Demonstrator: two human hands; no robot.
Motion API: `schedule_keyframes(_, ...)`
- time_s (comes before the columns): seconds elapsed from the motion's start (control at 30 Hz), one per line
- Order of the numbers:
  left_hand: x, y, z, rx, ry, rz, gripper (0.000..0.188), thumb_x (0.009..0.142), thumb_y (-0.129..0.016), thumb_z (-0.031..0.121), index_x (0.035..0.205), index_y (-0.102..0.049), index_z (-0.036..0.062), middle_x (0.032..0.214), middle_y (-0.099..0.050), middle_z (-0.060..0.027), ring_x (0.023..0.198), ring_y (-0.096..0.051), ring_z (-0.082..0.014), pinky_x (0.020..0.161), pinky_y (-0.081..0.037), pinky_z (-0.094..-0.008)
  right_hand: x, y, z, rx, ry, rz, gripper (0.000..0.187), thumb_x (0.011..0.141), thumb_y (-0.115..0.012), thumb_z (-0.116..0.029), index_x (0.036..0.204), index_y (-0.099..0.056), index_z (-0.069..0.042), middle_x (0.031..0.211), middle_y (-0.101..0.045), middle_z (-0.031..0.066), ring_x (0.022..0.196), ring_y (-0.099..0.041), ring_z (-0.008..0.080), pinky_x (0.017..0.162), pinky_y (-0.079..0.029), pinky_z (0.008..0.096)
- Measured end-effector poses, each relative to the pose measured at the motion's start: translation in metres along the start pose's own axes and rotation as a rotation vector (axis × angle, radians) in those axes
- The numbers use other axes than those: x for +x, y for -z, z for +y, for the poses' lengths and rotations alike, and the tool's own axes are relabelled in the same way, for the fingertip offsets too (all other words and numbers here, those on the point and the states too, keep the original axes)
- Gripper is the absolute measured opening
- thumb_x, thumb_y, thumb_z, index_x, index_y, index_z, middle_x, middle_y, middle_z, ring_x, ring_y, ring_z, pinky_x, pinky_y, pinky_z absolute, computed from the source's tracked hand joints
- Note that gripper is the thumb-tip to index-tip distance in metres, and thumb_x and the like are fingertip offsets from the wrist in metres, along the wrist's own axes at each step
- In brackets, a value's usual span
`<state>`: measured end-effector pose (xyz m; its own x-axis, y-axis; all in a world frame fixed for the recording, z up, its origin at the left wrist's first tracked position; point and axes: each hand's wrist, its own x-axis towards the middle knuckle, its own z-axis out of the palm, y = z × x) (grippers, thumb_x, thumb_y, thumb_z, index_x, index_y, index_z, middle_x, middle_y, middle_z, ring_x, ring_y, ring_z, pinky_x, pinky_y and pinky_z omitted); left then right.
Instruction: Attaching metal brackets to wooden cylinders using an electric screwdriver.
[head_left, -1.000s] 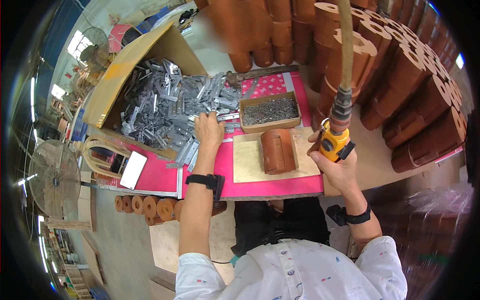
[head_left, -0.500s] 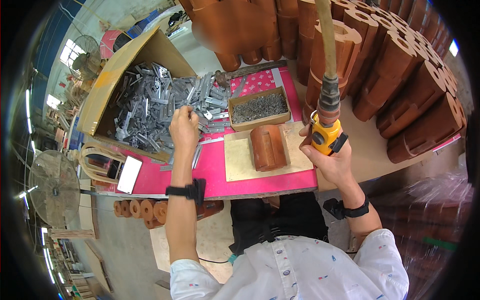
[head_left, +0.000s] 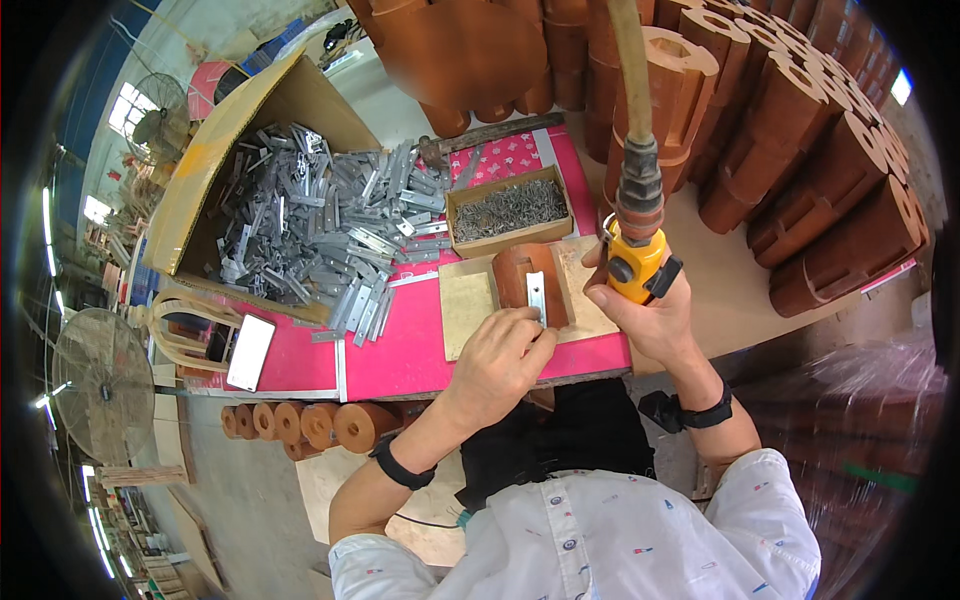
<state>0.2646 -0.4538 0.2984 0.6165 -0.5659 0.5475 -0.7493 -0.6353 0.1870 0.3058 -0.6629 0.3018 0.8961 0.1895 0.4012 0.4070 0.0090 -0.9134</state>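
Observation:
A reddish-brown grooved wooden piece (head_left: 515, 268) lies on a pale board (head_left: 462, 318) in front of me. My left hand (head_left: 500, 362) pinches the near end of a small silver metal plate (head_left: 537, 290), which lies along the groove of that piece. In my right hand (head_left: 650, 318) is a yellow power screwdriver (head_left: 636, 262), its hose rising away at the top. The driver stands just right of the wooden piece, apart from it. Behind the piece sits a small cardboard box (head_left: 513, 236) full of screws.
A large carton (head_left: 190, 215) spills metal plates (head_left: 330, 215) onto the pink tabletop (head_left: 410, 345). A phone (head_left: 251, 352) lies at the left. Tall brown wooden cylinders (head_left: 735, 135) stand at the back and right. A hammer (head_left: 490, 135) lies behind the screw box.
My left hand has come from the pile of metal plates to the wooden piece, bringing one plate onto its groove. My right hand still holds the driver in nearly the same place.

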Motion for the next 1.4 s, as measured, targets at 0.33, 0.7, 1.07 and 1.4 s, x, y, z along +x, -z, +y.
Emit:
schedule_keyframes(0.33,0.013,0.006,-0.010,-0.100,0.236,-0.166,0.054,0.068,-0.079,0.018,0.114,-0.056,0.0021,0.122,-0.050,-0.0174,0.119,-0.046,-0.0359,0.100,-0.039,-0.0456,0.001,-0.003,-0.004,0.007,0.002,-0.009,0.042,0.081,-0.072,-0.002,0.116,-0.049,0.000,0.105,-0.062,0.0079,0.085,-0.060,0.0109,0.077,-0.050,0.0260)
schedule_keyframes(0.7,0.016,0.007,-0.026,-0.204,0.319,-0.265,0.064,0.065,-0.081,0.021,0.118,-0.052,0.0004,0.133,-0.046,-0.0181,0.131,-0.037,-0.0365,0.108,-0.032,-0.0463,0.002,-0.005,-0.003,0.009,0.008,-0.020,0.041,0.081,-0.071,-0.002,0.116,-0.050,0.000,0.104,-0.062,0.0072,0.085,-0.060,0.0110,0.078,-0.050,0.0260)
schedule_keyframes(1.07,0.018,0.002,-0.026,-0.174,0.402,-0.222,0.069,0.063,-0.083,0.021,0.121,-0.051,0.0019,0.140,-0.037,-0.0197,0.131,-0.033,-0.0405,0.107,-0.031,-0.0488,0.005,-0.009,-0.004,0.040,-0.014,-0.005,0.040,0.081,-0.072,-0.002,0.115,-0.051,-0.001,0.103,-0.062,0.0062,0.087,-0.060,0.0107,0.079,-0.050,0.0263)
schedule_keyframes(1.4,0.017,0.002,-0.044,-0.335,0.550,-0.143,0.077,0.068,-0.081,0.027,0.134,-0.048,0.0097,0.142,-0.035,-0.0192,0.131,-0.035,-0.0363,0.105,-0.034,-0.0460,0.012,-0.006,-0.005,0.036,-0.006,-0.006,0.040,0.082,-0.074,-0.007,0.114,-0.052,0.000,0.099,-0.063,0.0049,0.083,-0.058,0.0085,0.074,-0.049,0.0240)
